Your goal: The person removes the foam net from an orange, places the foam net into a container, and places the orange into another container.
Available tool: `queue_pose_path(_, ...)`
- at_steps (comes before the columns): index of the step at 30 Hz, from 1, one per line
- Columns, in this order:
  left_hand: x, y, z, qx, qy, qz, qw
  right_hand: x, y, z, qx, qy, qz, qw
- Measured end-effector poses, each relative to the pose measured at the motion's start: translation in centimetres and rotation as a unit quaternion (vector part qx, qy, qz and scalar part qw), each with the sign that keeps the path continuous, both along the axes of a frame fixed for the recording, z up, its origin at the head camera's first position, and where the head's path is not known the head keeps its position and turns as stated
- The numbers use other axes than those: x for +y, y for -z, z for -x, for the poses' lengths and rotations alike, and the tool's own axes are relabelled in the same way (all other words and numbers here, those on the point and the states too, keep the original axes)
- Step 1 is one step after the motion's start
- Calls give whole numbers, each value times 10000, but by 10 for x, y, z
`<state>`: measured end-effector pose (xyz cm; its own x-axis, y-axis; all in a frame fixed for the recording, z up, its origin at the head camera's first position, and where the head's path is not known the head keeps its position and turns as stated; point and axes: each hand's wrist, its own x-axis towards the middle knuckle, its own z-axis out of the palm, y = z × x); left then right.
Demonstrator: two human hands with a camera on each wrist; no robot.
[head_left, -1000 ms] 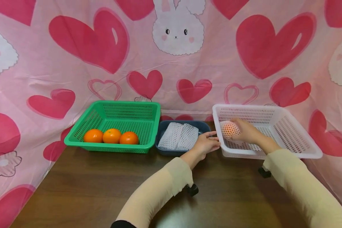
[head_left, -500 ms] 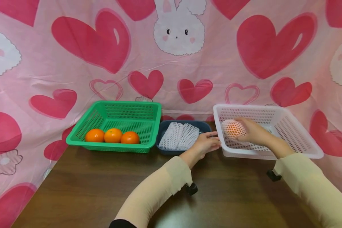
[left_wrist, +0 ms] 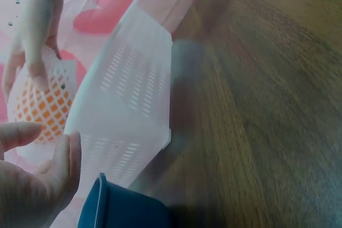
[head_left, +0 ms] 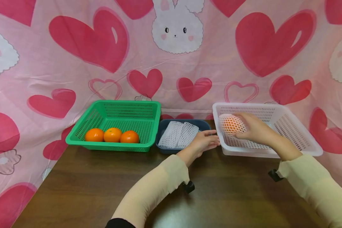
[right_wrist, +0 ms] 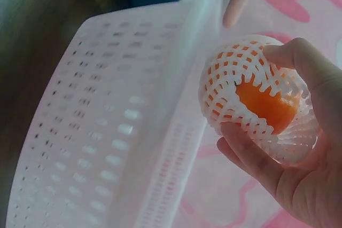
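Note:
My right hand (head_left: 255, 127) grips an orange in a white foam net (head_left: 233, 124), thumb on one side and fingers on the other. They are at the left end of the white basket (head_left: 270, 153); in the right wrist view, bare peel shows through the opening of the foam net (right_wrist: 251, 86). My left hand (head_left: 202, 142) is extended beside the basket's left rim with fingers fairly straight and nothing held; whether the fingertips touch the rim is unclear. Below that hand, a dark blue tray (head_left: 206, 125) bears folded white foam nets (head_left: 178, 135).
At the left stands a green basket (head_left: 109, 146) with three bare oranges (head_left: 112, 135) along its near side. The brown wooden table (head_left: 102, 180) extends in front of the containers. A pink heart-print cloth (head_left: 148, 57) hangs close behind them.
The right hand and the netted orange have shifted slightly right and up, and the right forearm has swung right. My left hand stays nearly in place.

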<state>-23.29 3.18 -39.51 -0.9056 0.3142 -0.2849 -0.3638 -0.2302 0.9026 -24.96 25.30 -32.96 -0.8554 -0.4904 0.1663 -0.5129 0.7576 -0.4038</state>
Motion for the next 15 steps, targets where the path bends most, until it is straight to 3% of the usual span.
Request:
queue_pose_path(7, -15, -6, -1, 108, 319, 140, 9993, -18, -11, -13, 81, -142, -7, 9999)
queue_pose_path(15, -44, -3, -5, 279, 846, 436, 9951, -35, -7, -24, 133, -308, 94, 9994)
